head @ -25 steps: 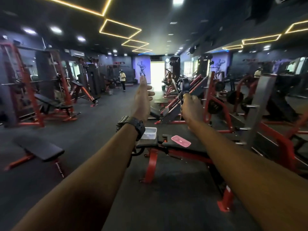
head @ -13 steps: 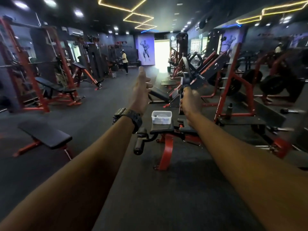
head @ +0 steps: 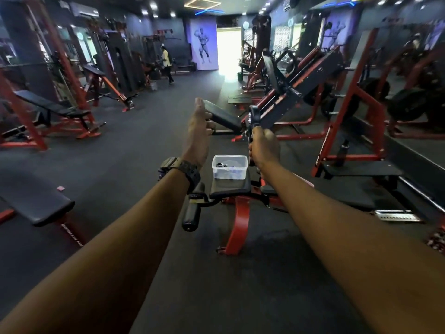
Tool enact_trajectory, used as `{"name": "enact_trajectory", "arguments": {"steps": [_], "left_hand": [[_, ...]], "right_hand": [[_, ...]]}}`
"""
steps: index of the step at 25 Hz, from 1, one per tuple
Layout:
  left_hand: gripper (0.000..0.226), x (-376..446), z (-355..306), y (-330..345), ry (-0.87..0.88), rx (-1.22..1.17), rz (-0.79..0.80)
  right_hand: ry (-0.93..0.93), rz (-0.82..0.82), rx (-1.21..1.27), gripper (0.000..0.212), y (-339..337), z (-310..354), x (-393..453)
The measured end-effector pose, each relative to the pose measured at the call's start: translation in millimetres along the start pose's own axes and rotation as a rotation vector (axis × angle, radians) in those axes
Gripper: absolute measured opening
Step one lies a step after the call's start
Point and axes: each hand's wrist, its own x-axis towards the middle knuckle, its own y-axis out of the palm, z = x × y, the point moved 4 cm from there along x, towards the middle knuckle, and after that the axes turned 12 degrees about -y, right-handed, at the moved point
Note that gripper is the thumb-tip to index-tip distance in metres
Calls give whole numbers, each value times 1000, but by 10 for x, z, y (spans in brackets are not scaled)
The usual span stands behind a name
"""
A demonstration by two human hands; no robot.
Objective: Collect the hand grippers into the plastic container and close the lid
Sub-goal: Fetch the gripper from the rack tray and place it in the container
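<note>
My right hand [head: 264, 148] grips a black hand gripper [head: 252, 118] by its handles, its spring end pointing up, held just right of and above the clear plastic container [head: 230, 175]. The container stands lidless on the black seat pad of a red bench [head: 230, 186] and has dark grippers inside. My left hand [head: 198, 133], with a black watch on the wrist, is raised left of the container, fingers straight and holding nothing. A pink lid edge [head: 310, 184] peeks out behind my right forearm.
A flat black bench [head: 36, 201] lies at the lower left. Red and black weight machines [head: 349, 104] line the right side, more racks [head: 48, 92] the left. A person [head: 166, 63] stands far back on the dark floor aisle.
The view has tilted down and come closer to the bench, so the container now sits between my hands. Both arms stay stretched out, the right hand still holding the gripper.
</note>
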Motion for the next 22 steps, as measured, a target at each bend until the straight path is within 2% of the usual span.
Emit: {"name": "enact_trajectory", "arguments": {"steps": [5,10,15,22], "left_hand": [[67,1218,432,119,-48,-30,38],[76,2478,734,147,-111,-2,71],[65,3562,999,223,-125,36,89],[80,5080,1567,614,-187,101,59]], "right_hand": [[27,10,-68,43,613,-542,831],[101,7,-99,65,1269,-1147,1684],[163,31,-69,58,1762,-1622,2489],[254,73,-43,57,2333,-2734,3668]]}}
